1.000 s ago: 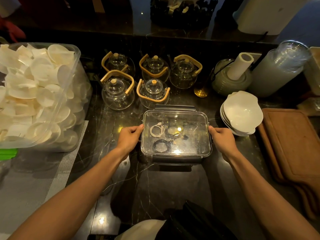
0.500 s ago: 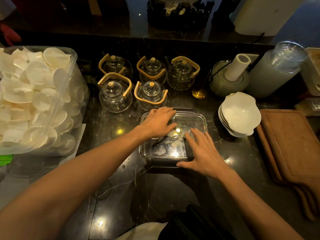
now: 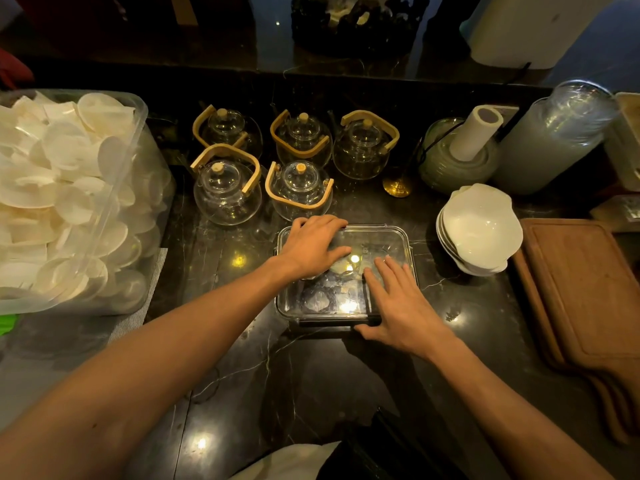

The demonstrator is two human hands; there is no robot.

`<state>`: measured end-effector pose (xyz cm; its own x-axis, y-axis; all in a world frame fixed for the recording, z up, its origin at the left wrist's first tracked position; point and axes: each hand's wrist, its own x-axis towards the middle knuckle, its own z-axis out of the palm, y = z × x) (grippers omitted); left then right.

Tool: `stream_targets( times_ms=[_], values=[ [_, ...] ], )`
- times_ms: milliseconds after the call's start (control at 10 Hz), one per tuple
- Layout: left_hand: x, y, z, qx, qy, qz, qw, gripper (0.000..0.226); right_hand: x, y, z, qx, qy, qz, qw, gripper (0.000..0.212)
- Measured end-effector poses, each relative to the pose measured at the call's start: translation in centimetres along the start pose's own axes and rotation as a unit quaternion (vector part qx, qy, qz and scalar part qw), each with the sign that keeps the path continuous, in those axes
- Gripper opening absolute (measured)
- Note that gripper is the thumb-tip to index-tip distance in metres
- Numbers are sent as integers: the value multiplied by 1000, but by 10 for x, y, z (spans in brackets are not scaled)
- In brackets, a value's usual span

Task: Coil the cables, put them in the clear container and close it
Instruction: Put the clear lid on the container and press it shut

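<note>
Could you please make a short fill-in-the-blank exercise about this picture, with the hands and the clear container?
1. Both hands, the left hand and the right hand, press flat on the ____ of the clear container.
2. Behind the container stand ____ glass teapots.
3. The stack of white bowls is to the ____ of the container.
4. The coiled cable lies ____ the container.

Missing words: lid; five; right; inside
</note>
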<state>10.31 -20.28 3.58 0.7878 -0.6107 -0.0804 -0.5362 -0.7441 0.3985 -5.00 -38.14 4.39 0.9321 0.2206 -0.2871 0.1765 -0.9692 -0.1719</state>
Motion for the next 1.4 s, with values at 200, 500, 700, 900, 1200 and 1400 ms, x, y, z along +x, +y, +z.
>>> stream_targets(
  times_ms=[200,500,700,900,1200,1400],
  values=[
    [4,-3,1,-25,6,-9,1000,56,3,-2,1,-30,0,9,1000,109],
    [16,-3,-3,-33,-29,-37,998,63,7,-2,4,-48,8,17,999,110],
    [9,-10,8,-27,4,-22,999,61,9,-1,5,-36,19,16,999,110],
    [7,-14,9,-37,24,-13,999,61,15,4,-8,-31,20,15,999,106],
    [-12,-4,13,9,29,-62,998,63,43,13,-18,16,75,58,995,69],
    [-32,-13,1,16,26,-99,995,63,71,11,-38,29,39,64,997,73]
  ],
)
